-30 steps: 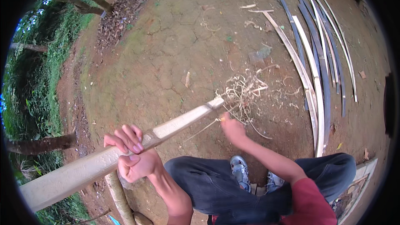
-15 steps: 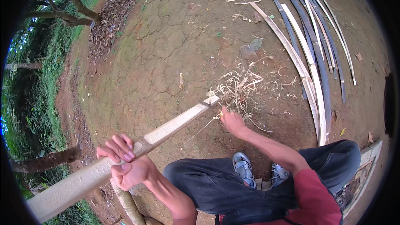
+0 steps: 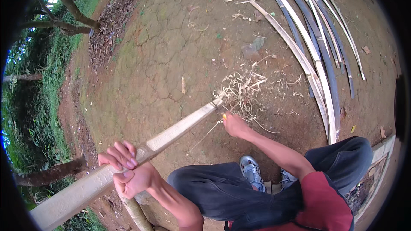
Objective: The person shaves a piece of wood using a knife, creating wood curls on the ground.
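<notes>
A long pale split bamboo strip [image 3: 184,126] slants from the lower left up to the middle, with a node part way along. My left hand [image 3: 130,164] is closed around its wider part, thumb and fingers wrapped over it. Near the strip's far end, my right hand [image 3: 236,125] is closed on a knife [image 3: 224,116], whose yellow handle barely shows. Its dark blade lies across the strip just short of the tip, partly hidden. Curled bamboo shavings [image 3: 244,90] are heaped on the ground beyond that tip, and a thin sliver hangs beside the right hand.
Several long bamboo strips [image 3: 319,57], pale and dark, lie on the ground at right. Cracked bare earth [image 3: 158,60] spreads ahead, with a flat stone [image 3: 251,49]. Trees and a leafy bank line the left. A pale wooden frame [image 3: 382,158] stands at my right knee.
My right hand and the knife have moved slightly along the strip toward its tip, and more of the yellow handle shows. My left hand keeps its grip. The whole view has shifted a little.
</notes>
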`<action>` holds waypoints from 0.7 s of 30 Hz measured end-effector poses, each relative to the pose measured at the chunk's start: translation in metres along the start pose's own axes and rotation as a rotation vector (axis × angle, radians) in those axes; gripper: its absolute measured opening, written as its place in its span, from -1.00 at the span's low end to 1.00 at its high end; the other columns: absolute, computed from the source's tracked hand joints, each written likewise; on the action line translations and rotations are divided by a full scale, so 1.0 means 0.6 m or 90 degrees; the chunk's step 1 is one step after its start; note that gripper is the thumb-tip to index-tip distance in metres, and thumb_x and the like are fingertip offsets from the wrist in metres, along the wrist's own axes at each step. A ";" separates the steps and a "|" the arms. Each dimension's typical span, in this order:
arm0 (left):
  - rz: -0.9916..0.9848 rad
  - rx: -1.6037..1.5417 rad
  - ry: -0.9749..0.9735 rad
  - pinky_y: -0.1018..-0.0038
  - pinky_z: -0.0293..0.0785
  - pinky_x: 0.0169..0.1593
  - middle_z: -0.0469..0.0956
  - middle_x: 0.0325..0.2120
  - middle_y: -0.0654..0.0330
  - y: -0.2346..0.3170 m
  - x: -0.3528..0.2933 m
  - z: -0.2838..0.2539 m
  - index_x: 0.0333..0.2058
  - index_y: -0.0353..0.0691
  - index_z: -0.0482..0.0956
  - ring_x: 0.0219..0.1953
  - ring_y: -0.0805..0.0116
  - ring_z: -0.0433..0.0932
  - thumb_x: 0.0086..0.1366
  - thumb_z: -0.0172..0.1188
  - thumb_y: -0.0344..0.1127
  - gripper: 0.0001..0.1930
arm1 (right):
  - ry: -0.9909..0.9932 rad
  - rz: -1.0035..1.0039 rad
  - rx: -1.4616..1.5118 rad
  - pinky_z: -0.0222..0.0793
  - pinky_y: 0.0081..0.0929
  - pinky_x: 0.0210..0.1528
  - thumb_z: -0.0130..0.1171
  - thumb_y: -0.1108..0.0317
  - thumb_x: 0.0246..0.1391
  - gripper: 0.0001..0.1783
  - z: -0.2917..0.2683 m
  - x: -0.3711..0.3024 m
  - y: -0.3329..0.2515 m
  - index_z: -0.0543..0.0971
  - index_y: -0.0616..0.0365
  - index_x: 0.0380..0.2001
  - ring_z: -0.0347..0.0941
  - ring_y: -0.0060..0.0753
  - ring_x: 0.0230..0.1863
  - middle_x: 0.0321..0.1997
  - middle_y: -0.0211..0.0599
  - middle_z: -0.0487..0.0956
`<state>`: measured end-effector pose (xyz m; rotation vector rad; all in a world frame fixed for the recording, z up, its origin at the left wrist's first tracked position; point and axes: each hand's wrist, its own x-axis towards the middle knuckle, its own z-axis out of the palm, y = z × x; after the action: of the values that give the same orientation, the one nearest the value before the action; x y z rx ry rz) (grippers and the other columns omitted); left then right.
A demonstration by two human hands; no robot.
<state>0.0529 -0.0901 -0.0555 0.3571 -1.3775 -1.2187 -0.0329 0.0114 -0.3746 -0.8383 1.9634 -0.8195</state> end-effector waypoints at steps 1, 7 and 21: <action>-0.010 0.004 0.005 0.61 0.05 -0.58 0.09 -0.80 0.30 0.004 -0.006 -0.015 -0.65 -0.13 0.12 -0.75 0.51 0.08 -0.33 -0.13 -0.41 -0.84 | -0.024 -0.022 0.062 0.38 -0.23 -0.67 -0.23 0.31 0.27 -0.73 -0.010 -0.019 -0.032 0.31 0.35 -0.18 0.48 -0.18 -0.65 -0.70 -0.20 0.47; -0.008 -0.019 0.000 0.60 0.05 -0.59 0.08 -0.80 0.29 -0.013 0.007 -0.019 -0.66 -0.13 0.13 -0.75 0.51 0.06 -0.34 -0.13 -0.40 -0.85 | 0.006 -0.081 -0.023 0.37 -0.27 -0.73 -0.23 0.34 0.27 -0.78 0.002 -0.034 -0.038 0.29 0.33 -0.23 0.42 -0.20 -0.74 -0.75 -0.21 0.42; 0.004 -0.002 0.006 0.57 0.09 -0.59 0.10 -0.81 0.28 -0.010 0.014 -0.006 -0.64 -0.14 0.15 -0.76 0.50 0.08 -0.37 -0.15 -0.42 -0.83 | 0.097 0.077 -0.051 0.45 0.02 -0.37 -0.14 0.33 0.21 -0.72 0.038 0.021 0.059 0.31 0.37 -0.15 0.52 0.25 -0.40 -0.52 0.20 0.53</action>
<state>0.0513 -0.1010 -0.0569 0.3555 -1.3675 -1.2133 -0.0271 0.0160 -0.4177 -0.7129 2.1716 -0.7566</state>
